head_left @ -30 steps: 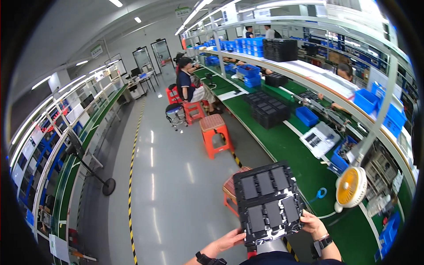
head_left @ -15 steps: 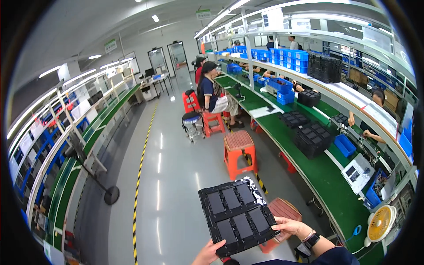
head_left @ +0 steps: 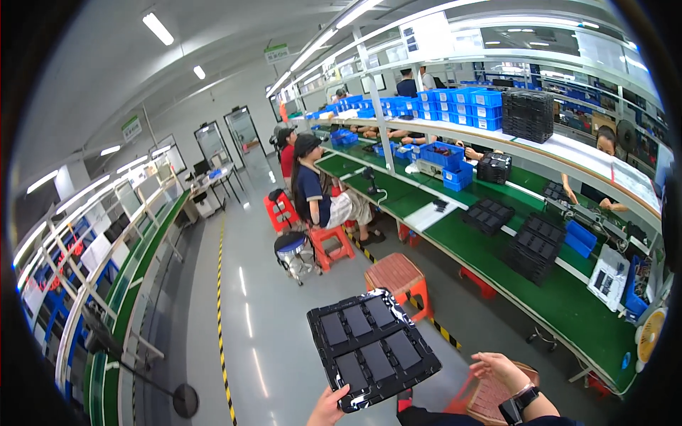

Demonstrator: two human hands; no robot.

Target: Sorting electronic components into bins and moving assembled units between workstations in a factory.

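A black plastic tray with several rectangular pockets, dark flat pieces lying in them, is held in front of me over the aisle. My left hand grips its near left corner, the thumb on top of the rim and the other fingers hidden beneath. Apart from the tray, to its right, my right hand holds nothing; its fingers are stretched toward the tray. Below that hand is a red stool with a woven-looking seat. A dark watch is on my right wrist.
Along the right runs a green-topped workbench carrying stacked black trays and blue bins. Another red stool stands beside it. A seated person works farther up the bench. At left are a second bench line and a floor stand.
My right hand has let go of the tray's right edge and moved off to the right. The tray stays in my left hand. My view has turned toward the right.
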